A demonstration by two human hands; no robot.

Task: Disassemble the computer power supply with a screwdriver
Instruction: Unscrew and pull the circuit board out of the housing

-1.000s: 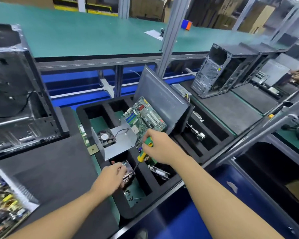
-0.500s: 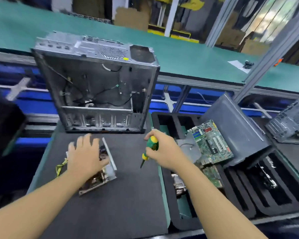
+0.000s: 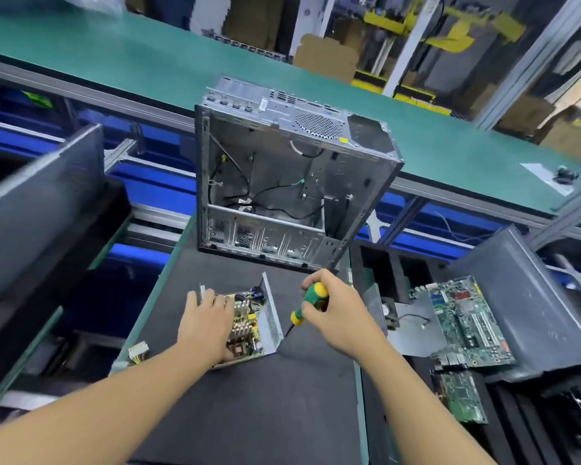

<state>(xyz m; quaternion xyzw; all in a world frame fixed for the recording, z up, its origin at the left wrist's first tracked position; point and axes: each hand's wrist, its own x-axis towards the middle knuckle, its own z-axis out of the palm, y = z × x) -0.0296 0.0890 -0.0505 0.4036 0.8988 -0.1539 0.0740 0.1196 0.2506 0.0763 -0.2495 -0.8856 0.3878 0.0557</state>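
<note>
Open power supply (image 3: 271,318) holds its circuit board (image 3: 245,322) — screwdriver (image 3: 311,298) just beside.

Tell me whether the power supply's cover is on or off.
Off: the power supply lies open on top, its circuit board and heatsinks exposed.

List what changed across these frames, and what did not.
The left hand left the tray on the right and came over to the black mat, where it now rests on the opened power supply. The right hand followed, bringing the screwdriver tip close to the supply's side wall. Unchanged: the right hand's grip on the screwdriver, and the computer case behind the mat.
</note>
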